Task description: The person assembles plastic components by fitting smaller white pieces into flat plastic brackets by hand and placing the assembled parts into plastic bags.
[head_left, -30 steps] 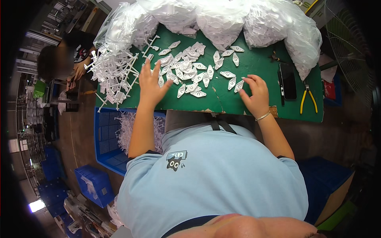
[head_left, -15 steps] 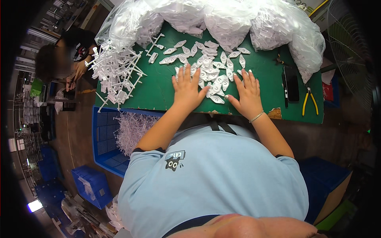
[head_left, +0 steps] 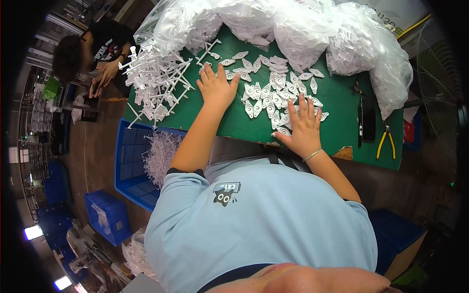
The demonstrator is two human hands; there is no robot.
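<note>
Small white diamond-shaped plastic parts (head_left: 267,93) lie scattered over the green tabletop (head_left: 234,124). My left hand (head_left: 217,90) is spread palm down at the left of them, its fingertips by a few parts near the pile of white sprues (head_left: 159,85). It holds nothing. Over the right side of the scattered parts rests my right hand (head_left: 304,128), fingers stretched out and touching or covering some of them. What lies under either palm is hidden.
Full clear plastic bags (head_left: 303,39) line the far edge. At the right lie a dark phone (head_left: 369,118) and yellow-handled nippers (head_left: 386,142). A blue crate (head_left: 128,161) with white scraps stands below the table's left. Another person (head_left: 105,49) sits at far left.
My left hand has moved left and away from the middle of the parts, toward the sprues. My right hand stays over the right-hand parts. The view has shifted slightly.
</note>
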